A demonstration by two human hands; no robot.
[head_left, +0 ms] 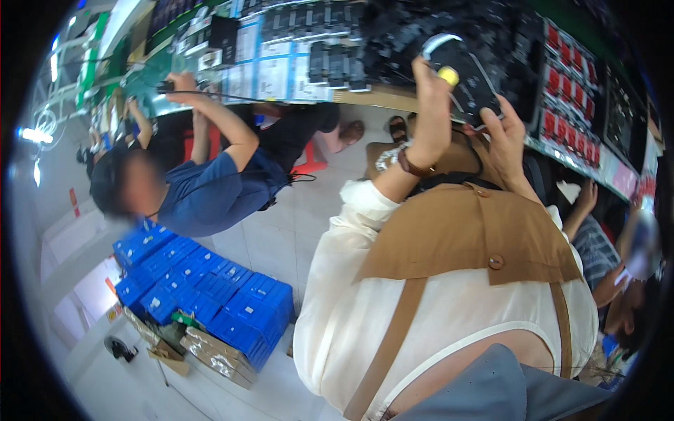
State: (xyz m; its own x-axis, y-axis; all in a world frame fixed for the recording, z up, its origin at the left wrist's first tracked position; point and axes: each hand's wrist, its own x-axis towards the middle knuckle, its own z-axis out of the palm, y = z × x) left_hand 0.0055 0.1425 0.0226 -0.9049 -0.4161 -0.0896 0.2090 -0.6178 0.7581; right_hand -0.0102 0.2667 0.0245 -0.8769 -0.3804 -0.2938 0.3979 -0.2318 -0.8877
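Note:
A flat black panel-like piece (477,81) with rounded corners and a pale curved end is held up between my two hands, tilted over the table's near edge. My left hand (435,102) is closed on its left side, the thumb beside a round yellow spot (448,75) on it. At the lower right corner, my right hand (504,133) pinches the same piece between thumb and fingers. Behind it lies a heap of loose black parts (400,42). The exact kind of the piece cannot be made out.
Rows of black parts (338,63) stand left of the heap. Red-and-black parts (567,91) fill a tray on the right. A co-worker in a blue shirt (210,193) works at my left, another person (600,245) at my right. Blue boxes (253,309) are stacked on the floor.

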